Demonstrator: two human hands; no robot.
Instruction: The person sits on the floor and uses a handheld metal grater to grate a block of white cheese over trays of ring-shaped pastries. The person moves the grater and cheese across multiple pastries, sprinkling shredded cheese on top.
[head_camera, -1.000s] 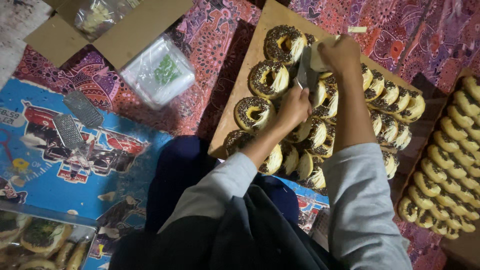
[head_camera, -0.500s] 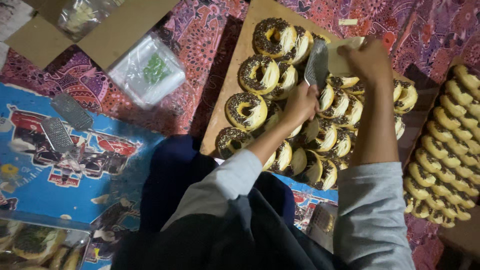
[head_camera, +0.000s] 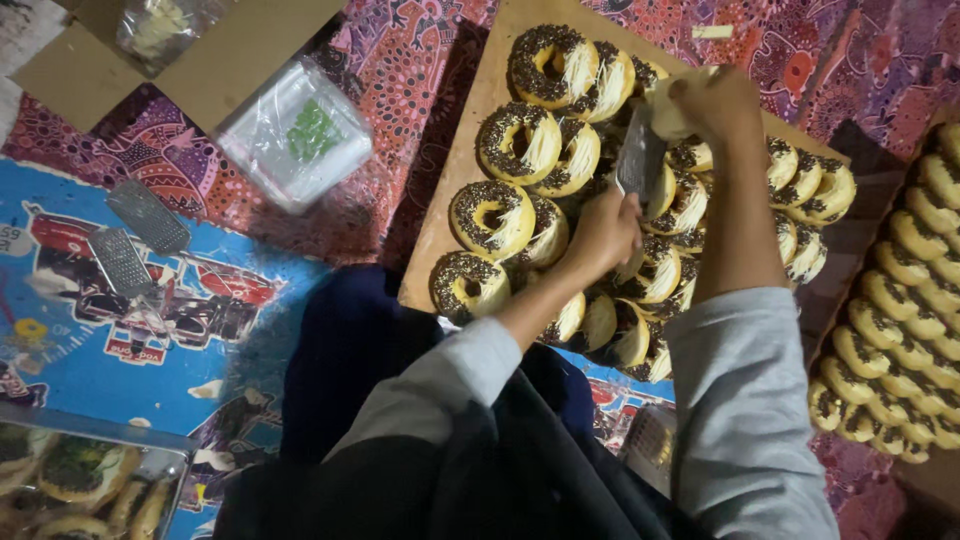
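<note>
Both hands have drifted toward the board's (head_camera: 455, 190) far edge.
Left hand (head_camera: 600, 235) grasps the grater (head_camera: 640, 165); right hand (head_camera: 715, 105) clenches cheese (head_camera: 668, 118) above the doughnuts (head_camera: 515, 145).

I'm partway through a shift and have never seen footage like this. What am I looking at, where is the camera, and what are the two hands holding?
There is no machine here: a person works with two bare hands, and the single picture comes from a camera worn on their head, looking straight down over their grey sleeves.

The left hand holds a small metal grater by its handle. The right hand presses a pale block, probably cheese, against the grater.

Below them a wooden board carries rows of ring doughnuts topped with chocolate sprinkles and pale shreds. A second tray of plainer doughnuts sits at the right edge.

To the left, on a patterned cloth and a blue mat, lie two spare graters, a stack of clear plastic lids or boxes and a cardboard box.
</note>
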